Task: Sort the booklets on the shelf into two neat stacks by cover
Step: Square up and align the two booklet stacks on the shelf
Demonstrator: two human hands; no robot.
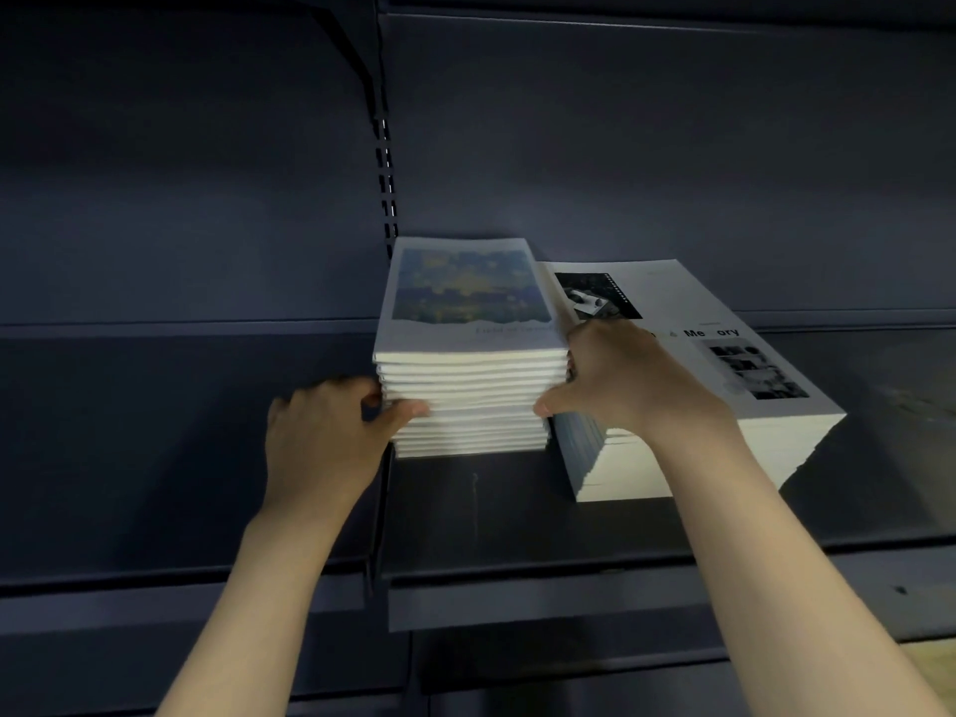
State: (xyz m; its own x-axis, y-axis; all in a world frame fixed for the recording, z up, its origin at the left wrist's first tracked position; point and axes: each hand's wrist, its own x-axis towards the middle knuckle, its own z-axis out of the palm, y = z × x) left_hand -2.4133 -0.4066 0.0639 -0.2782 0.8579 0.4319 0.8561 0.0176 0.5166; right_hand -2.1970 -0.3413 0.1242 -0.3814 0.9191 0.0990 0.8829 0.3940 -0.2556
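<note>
Two stacks of booklets stand side by side on a dark shelf (517, 514). The left stack (468, 401) has a blue and yellow painted cover on top. The right stack (724, 447) shows a white cover with black-and-white photos and the word "Memory". My left hand (326, 437) presses against the left side of the painted-cover stack, thumb on its front edge. My right hand (615, 380) grips that stack's right side, in the gap between the two stacks, partly covering the white cover.
The dark back panel rises behind the stacks, with a slotted upright post (388, 188) just above the left stack. The shelf's front lip (517, 592) runs below my forearms. Another shelf section extends to the left.
</note>
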